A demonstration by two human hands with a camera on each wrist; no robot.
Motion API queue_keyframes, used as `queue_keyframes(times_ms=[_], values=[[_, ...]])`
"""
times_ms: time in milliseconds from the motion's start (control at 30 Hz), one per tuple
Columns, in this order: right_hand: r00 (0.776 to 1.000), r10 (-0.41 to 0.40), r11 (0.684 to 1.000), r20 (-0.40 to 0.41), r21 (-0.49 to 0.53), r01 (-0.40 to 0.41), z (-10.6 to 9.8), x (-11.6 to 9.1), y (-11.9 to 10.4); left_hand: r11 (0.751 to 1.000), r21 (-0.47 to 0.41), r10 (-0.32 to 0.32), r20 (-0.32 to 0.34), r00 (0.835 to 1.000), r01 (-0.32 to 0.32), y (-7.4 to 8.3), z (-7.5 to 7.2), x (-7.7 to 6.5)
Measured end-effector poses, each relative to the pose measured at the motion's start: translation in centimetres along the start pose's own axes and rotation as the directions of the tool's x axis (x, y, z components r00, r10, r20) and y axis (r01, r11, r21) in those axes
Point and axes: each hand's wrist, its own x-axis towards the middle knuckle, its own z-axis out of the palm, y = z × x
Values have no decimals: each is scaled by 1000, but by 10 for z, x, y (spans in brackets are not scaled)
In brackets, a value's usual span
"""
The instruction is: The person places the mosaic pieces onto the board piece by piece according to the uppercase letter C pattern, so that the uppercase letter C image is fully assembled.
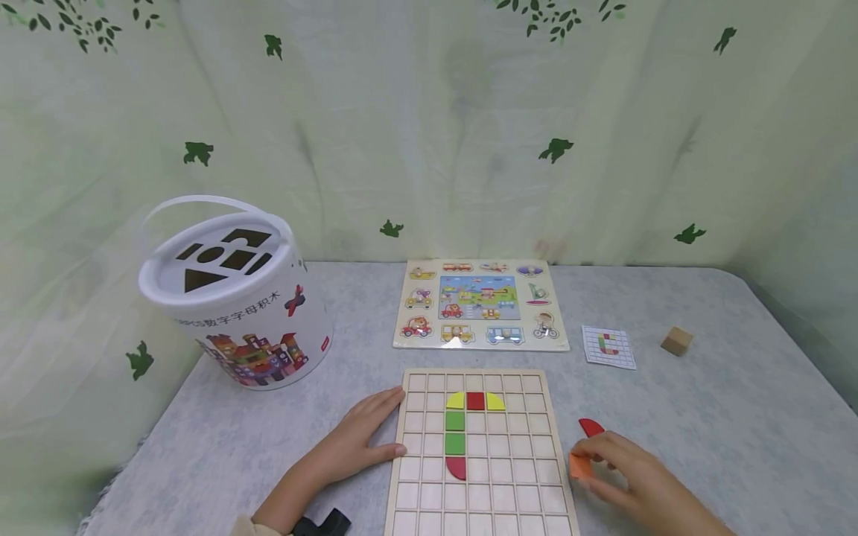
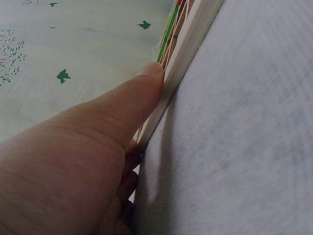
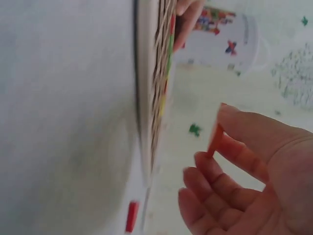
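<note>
A wooden grid board point(image 1: 516, 473) lies in the middle of the table. On it, a red square point(image 1: 475, 401) sits between two yellow quarter-round tiles point(image 1: 495, 403). Two green squares point(image 1: 455, 444) run down from the left one, ending in a red quarter-round tile point(image 1: 457, 467). My left hand point(image 1: 351, 439) rests along the board's left edge, its thumb point(image 2: 142, 90) against the side. Just off the right edge, my right hand point(image 1: 633, 469) pinches a thin orange tile point(image 3: 215, 138) between thumb and finger, raised in the right wrist view. Beyond that hand lies a loose red tile point(image 1: 591, 426), partly covered.
A white lidded bucket point(image 1: 268, 342) with shape holes stands at the back left. Behind the board lies a vehicle picture puzzle point(image 1: 429, 342). To its right are a small pattern card point(image 1: 608, 347) and a wooden block point(image 1: 677, 341). A black object point(image 1: 325, 525) is by the left wrist.
</note>
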Motion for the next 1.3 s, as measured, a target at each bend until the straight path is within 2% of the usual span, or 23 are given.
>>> queue_keyframes(times_ms=[167, 267, 367, 467, 600, 733, 967, 1067, 1200, 1300], values=[[980, -154, 987, -123, 34, 159, 10, 16, -22, 1000, -8, -5, 2, 1000, 5, 1, 0, 0], [967, -209, 972, -146, 75, 221, 19, 24, -31, 1000, -6, 2, -7, 1000, -2, 1, 0, 0], [968, -216, 965, -131, 119, 232, 31, 33, -37, 1000, -1, 10, -18, 1000, -10, 2, 0, 0], [980, -185, 971, -72, 143, 193, 45, 40, -39, 1000, 0, 12, -21, 1000, -12, 2, 0, 0], [989, -148, 984, 7, 105, 146, 61, 47, -40, 1000, -2, 5, -12, 1000, -5, 2, -1, 0], [987, -161, 986, 22, 42, 160, 73, 52, -40, 1000, -5, -6, 3, 1000, 6, 1, -1, 1], [989, -139, 990, 42, -15, 140, 80, 58, -40, 1000, -4, -24, 15, 1000, 24, 0, -1, 0], [992, -117, 993, 41, 4, 117, 81, 58, -39, 999, -6, -31, 24, 999, 31, 0, -1, 0], [990, -133, 991, 41, 29, 132, 81, 59, -37, 1000, -3, -30, 21, 999, 30, 0, 0, 0], [987, -148, 989, 70, 30, 146, 78, 60, -38, 1000, -2, -28, 16, 999, 28, 0, 0, 0]])
